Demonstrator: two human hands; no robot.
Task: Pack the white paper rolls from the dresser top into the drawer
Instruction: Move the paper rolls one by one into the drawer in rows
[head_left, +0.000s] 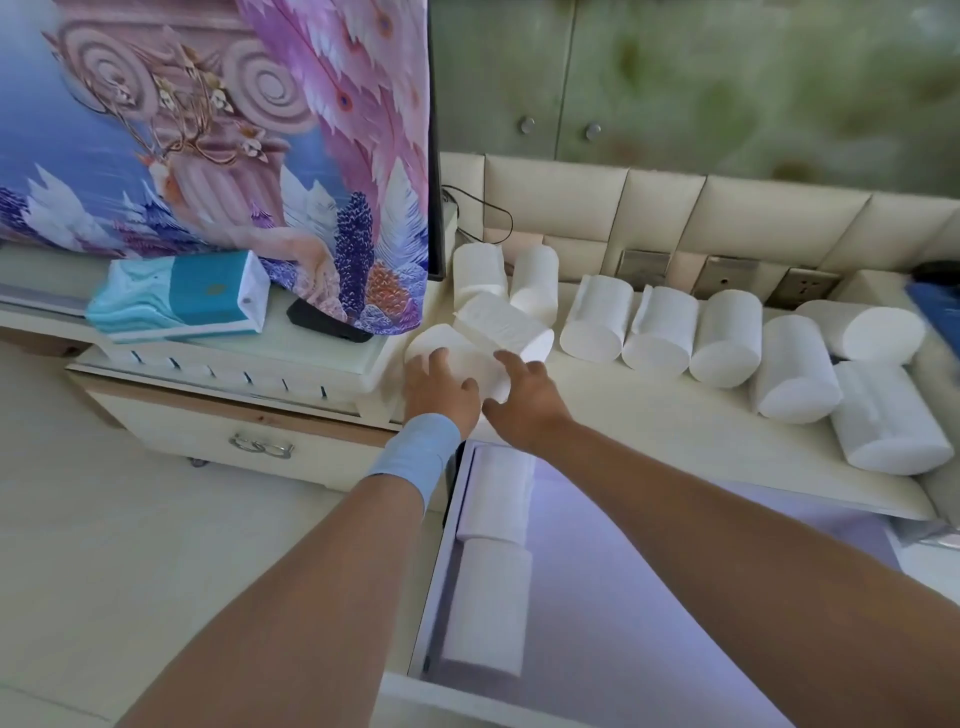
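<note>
Several white paper rolls (727, 348) lie in a row along the cream dresser top (649, 421); two more stand upright at the back left (478, 275). At the left end, my left hand (441, 389) and my right hand (524, 400) clasp one lying roll (467, 358) from either side. Another roll (504, 325) leans just behind it. Below my forearms the drawer (623, 597) is pulled out. Two rolls (496, 493) lie end to end along its left wall.
A television under a patterned cloth (208, 130) stands on a low cabinet (208, 431) to the left, with a teal tissue pack (176, 296) and a black object (327, 322) on it. Wall sockets (722, 275) and a cable (483, 208) sit behind the rolls.
</note>
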